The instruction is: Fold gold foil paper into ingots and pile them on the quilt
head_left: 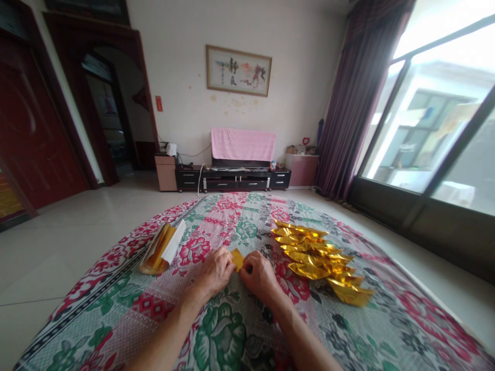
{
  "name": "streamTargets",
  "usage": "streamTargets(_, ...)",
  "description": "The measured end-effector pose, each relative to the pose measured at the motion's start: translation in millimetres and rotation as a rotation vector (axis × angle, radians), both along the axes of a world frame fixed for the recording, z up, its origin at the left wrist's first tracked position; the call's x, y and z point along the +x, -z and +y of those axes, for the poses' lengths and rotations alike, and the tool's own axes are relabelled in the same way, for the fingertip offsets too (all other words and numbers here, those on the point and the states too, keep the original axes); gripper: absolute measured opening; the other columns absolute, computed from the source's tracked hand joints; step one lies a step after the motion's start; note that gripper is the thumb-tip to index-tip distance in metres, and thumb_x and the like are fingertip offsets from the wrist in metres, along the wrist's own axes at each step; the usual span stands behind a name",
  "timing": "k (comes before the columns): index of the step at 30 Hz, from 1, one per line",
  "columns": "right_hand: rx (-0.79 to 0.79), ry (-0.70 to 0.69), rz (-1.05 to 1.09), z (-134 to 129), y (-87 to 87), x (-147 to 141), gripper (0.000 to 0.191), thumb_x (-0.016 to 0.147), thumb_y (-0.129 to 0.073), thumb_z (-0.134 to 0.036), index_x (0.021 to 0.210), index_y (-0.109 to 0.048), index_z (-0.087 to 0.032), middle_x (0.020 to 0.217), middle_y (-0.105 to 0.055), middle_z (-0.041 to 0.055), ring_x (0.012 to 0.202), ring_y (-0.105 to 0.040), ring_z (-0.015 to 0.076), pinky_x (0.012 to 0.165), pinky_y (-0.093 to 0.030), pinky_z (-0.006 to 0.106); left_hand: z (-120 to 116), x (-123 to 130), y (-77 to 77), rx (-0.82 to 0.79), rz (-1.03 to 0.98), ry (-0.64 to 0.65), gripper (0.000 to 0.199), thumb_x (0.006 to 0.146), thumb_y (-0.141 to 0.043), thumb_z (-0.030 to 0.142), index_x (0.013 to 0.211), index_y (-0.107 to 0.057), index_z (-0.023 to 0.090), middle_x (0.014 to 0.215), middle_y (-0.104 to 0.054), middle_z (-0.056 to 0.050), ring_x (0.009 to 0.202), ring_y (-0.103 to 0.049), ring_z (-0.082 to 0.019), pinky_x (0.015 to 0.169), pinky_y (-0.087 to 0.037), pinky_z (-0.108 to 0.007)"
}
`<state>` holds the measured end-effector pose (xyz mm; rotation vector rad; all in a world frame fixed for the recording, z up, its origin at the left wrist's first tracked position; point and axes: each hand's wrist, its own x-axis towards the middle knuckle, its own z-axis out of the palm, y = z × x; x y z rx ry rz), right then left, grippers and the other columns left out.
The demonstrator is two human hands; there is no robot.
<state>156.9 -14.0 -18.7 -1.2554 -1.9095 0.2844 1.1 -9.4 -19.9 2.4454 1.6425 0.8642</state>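
Note:
A small piece of folded gold paper [237,258] sits between my two hands, low over the middle of the patterned cloth. My left hand [217,269] is closed, its fingertips pinching the paper's left edge. On the opposite edge my right hand [258,273] pinches too, thumb and forefinger curled together. Much of the paper is covered by my fingers. To the right lie several folded gold paper ingots [309,255], boat-shaped and shiny, overlapping in rows. On the left rests a loosely rolled stack of gold paper sheets [160,250] with a white backing.
The flowered cloth [220,335] covers the rounded surface under my hands. Beyond it, a low black TV cabinet [235,181] stands by the wall, with a pink towel [243,144] draped over what sits on it. A curtain [348,103] and large window are on the right.

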Motion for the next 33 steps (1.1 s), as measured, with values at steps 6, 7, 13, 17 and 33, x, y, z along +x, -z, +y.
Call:
streamTargets(6,0.009,-0.113,0.029,-4.2,-5.3,7.2,0.015,0.064,-0.055,-0.007,0.057,-0.064,-0.016,0.073,-0.062,0.0029,0.068,-0.056,0.0108,0.064,-0.042,0.019,-1.8,1.4,-1.7,0.007,0.018,-0.009,0.013,0.079,-0.046,0.017,0.066,-0.050,0.019,0.081,-0.053,-0.002,0.081,-0.050,-0.015,0.077,-0.039,-0.029)
streamTargets(7,0.006,-0.115,0.027,-4.9,-6.4,7.7,0.015,0.064,-0.055,-0.007,0.058,-0.064,-0.017,0.074,-0.062,0.0029,0.069,-0.056,0.0107,0.065,-0.043,0.019,-1.8,1.4,-1.7,0.011,0.020,-0.008,0.013,0.079,-0.046,0.017,0.066,-0.049,0.019,0.081,-0.053,-0.002,0.081,-0.050,-0.016,0.077,-0.039,-0.029)
streamTargets(13,-0.029,-0.032,0.032,-7.3,-7.1,2.8,0.015,0.068,-0.059,-0.015,0.054,-0.062,-0.017,0.074,-0.062,0.0031,0.067,-0.056,0.0110,0.064,-0.042,0.020,-1.3,2.0,-1.5,0.018,0.018,-0.016,0.014,0.078,-0.045,0.015,0.066,-0.050,0.019,0.080,-0.053,-0.003,0.080,-0.050,-0.016,0.076,-0.040,-0.029)
streamTargets(17,-0.038,0.066,-0.007,-7.2,-4.7,-2.8,0.016,0.070,-0.059,-0.017,0.054,-0.057,-0.017,0.071,-0.058,0.0034,0.069,-0.054,0.0124,0.064,-0.041,0.020,-0.8,2.6,-0.8,0.029,0.004,-0.017,0.016,0.078,-0.045,0.013,0.064,-0.049,0.019,0.079,-0.053,-0.003,0.079,-0.050,-0.016,0.075,-0.040,-0.030)
streamTargets(33,-0.053,0.006,-0.036,-5.5,-2.0,-6.3,0.016,0.074,-0.056,-0.012,0.072,-0.069,-0.021,0.089,-0.058,0.0059,0.084,-0.053,0.0161,0.078,-0.039,0.026,3.5,-1.3,0.5,-0.047,-0.158,0.039,0.004,0.075,-0.051,0.016,0.077,-0.053,0.019,0.080,-0.054,-0.001,0.080,-0.051,-0.016,0.076,-0.041,-0.030)
